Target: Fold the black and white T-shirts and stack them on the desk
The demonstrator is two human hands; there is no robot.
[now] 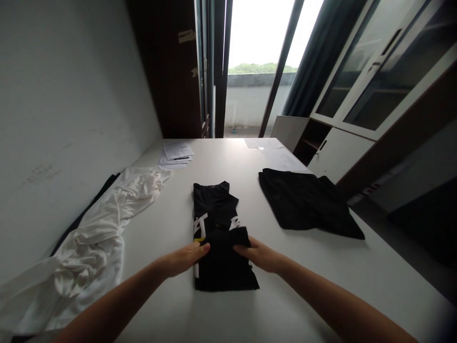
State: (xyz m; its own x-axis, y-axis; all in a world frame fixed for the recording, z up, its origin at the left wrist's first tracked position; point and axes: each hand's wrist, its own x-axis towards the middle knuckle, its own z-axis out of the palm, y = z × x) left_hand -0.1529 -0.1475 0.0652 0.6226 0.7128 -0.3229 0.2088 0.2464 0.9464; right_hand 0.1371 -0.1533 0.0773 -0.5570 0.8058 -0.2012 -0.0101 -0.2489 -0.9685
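Observation:
A black T-shirt [224,262] with white lettering and a small yellow mark lies partly folded on the white table [160,295]. Its neckline points away from me, and its lower part is doubled back over the front. My left hand [187,257] grips the left edge of the folded layer, thumb on top. On the opposite edge, my right hand [259,252] pinches the same layer, thumb on top as well. The fingers beneath the cloth are hidden on both sides.
Black folded cloth [303,200] lies on the right. Crumpled white fabric [103,228] runs along the left wall, with dark cloth [89,209] behind it. Papers with a pen [181,158] and more sheets [278,157] rest at the far end. A cabinet [357,95] stands right.

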